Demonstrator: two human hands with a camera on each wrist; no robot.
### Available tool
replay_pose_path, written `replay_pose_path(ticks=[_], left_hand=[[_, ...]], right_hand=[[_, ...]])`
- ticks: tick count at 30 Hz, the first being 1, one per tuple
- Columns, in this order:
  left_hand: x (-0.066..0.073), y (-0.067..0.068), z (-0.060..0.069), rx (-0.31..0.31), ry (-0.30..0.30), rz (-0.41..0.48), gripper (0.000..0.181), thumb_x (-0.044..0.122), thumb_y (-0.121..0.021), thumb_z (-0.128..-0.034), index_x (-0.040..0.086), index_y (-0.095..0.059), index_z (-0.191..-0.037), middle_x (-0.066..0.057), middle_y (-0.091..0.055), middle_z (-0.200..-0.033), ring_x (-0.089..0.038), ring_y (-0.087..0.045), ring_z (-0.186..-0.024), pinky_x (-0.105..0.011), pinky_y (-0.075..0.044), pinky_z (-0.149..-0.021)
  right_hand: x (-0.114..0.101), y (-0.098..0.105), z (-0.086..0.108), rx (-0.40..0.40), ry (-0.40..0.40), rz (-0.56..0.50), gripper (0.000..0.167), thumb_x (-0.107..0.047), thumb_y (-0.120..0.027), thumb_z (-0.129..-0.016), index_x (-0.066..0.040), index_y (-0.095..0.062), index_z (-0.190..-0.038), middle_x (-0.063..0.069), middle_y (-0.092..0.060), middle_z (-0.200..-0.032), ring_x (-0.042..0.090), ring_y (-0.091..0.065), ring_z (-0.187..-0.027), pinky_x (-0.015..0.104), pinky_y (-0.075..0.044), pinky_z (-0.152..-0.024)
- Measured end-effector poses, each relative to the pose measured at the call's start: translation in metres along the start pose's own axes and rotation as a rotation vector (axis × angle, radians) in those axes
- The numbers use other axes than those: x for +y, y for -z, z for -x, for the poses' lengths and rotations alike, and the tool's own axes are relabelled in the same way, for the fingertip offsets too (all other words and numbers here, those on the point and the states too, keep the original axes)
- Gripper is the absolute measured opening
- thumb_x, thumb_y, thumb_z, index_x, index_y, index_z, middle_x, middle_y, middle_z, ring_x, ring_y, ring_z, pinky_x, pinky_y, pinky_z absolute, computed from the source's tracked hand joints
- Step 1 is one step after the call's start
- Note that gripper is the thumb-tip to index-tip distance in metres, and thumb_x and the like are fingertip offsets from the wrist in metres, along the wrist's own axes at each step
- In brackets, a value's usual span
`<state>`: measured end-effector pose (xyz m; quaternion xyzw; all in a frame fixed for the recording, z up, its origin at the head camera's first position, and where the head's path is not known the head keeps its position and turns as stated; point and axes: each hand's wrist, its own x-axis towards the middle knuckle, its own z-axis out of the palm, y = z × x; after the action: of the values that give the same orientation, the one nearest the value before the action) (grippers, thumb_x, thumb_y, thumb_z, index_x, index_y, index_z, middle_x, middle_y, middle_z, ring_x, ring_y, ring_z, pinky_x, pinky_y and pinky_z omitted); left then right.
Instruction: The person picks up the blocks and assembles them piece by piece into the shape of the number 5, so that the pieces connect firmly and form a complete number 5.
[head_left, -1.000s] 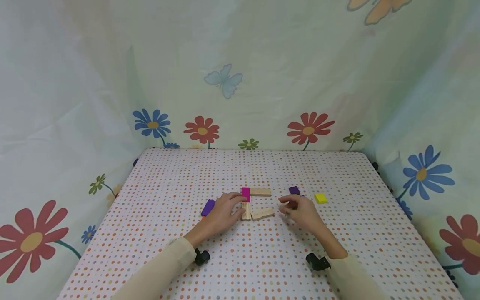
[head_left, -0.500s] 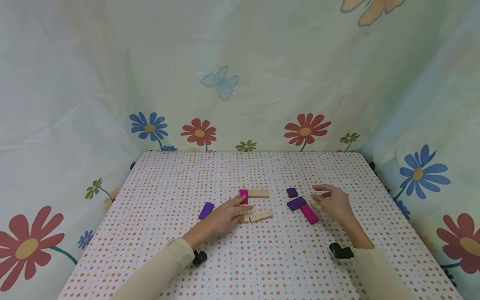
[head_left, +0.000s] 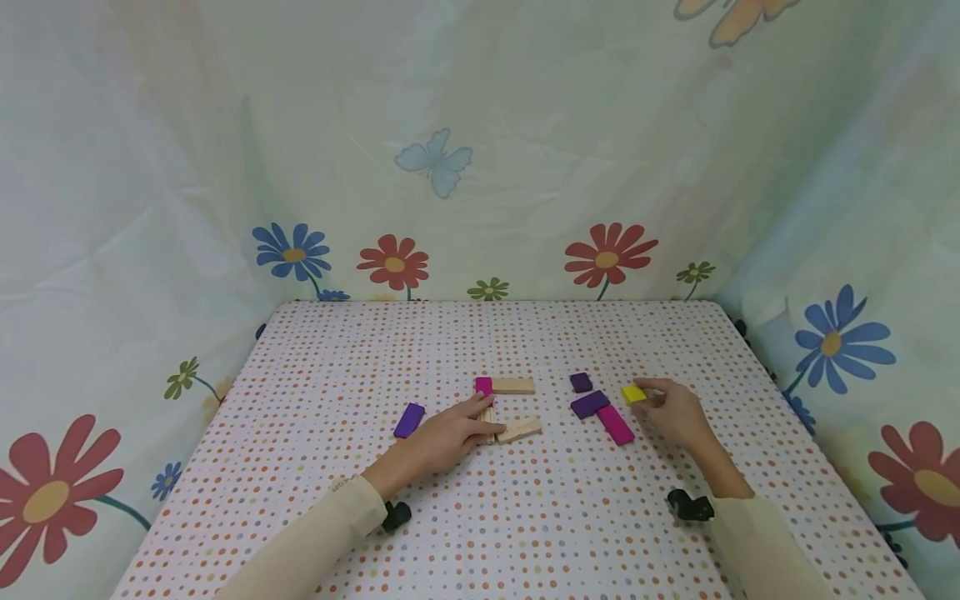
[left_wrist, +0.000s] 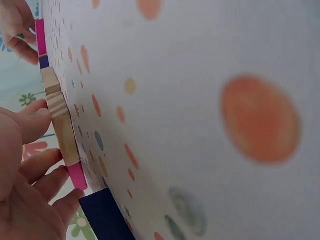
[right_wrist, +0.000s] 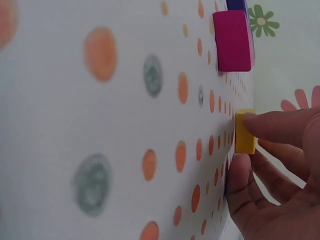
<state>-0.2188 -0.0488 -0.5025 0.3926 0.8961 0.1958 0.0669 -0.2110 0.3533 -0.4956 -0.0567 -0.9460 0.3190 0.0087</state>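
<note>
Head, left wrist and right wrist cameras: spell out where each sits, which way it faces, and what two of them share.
Head: worn on the head, facing forward and down at the table; left hand, right hand and both sleeves show.
Left wrist: on that wrist, facing low across the tabletop past wooden blocks; left hand close, right hand at the upper left.
Right wrist: on that wrist, facing the yellow block; right hand at the right edge.
Shared: head and right wrist both show the right hand at the yellow block.

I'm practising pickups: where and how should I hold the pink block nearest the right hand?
Probably pinch the pink block across its long sides, toward its near end, from above: it lies flat, and a purple block crowds its far end.
</note>
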Motion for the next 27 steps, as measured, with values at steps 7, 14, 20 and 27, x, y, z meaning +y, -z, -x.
replay_pose_path(ticks=[7,14,20,27], left_hand=[[0.000,0.000,0.001,-0.006,-0.002,0.023,0.038,0.020,-0.055,-0.1114,0.027,-0.065,-0.147,-0.013,-0.033,-0.174,-0.035,-0.030,-0.163,-0.052,-0.036,-0.128],[-0.002,0.000,0.001,-0.005,0.003,0.030,0.038,0.022,-0.053,-0.1121,0.028,-0.064,-0.148,-0.010,-0.032,-0.175,-0.033,-0.027,-0.164,-0.051,-0.034,-0.129],[-0.003,-0.001,0.002,-0.005,0.010,0.039,0.038,0.023,-0.053,-0.1121,0.029,-0.064,-0.148,-0.009,-0.031,-0.175,-0.032,-0.026,-0.165,-0.053,-0.034,-0.130],[-0.001,0.000,0.002,-0.002,0.005,0.044,0.038,0.023,-0.054,-0.1119,0.028,-0.065,-0.148,-0.011,-0.033,-0.174,-0.034,-0.026,-0.164,-0.053,-0.033,-0.130]], right_hand=[[0.006,0.001,-0.004,-0.026,-0.001,-0.019,0.050,-0.008,-0.072,-0.097,0.005,-0.060,-0.145,0.038,-0.065,-0.132,0.043,-0.070,-0.105,0.033,-0.054,-0.069],[0.011,-0.003,-0.006,0.023,-0.010,-0.029,0.047,-0.009,-0.074,-0.097,0.004,-0.064,-0.141,0.033,-0.071,-0.120,0.035,-0.069,-0.095,0.026,-0.047,-0.062],[0.013,-0.006,-0.006,0.049,0.008,-0.036,0.043,-0.010,-0.073,-0.097,0.003,-0.066,-0.138,0.032,-0.072,-0.117,0.037,-0.069,-0.097,0.025,-0.046,-0.064],[0.010,-0.004,-0.009,0.056,-0.019,-0.004,0.042,-0.014,-0.075,-0.098,0.003,-0.066,-0.135,0.033,-0.068,-0.125,0.039,-0.069,-0.100,0.023,-0.045,-0.062]])
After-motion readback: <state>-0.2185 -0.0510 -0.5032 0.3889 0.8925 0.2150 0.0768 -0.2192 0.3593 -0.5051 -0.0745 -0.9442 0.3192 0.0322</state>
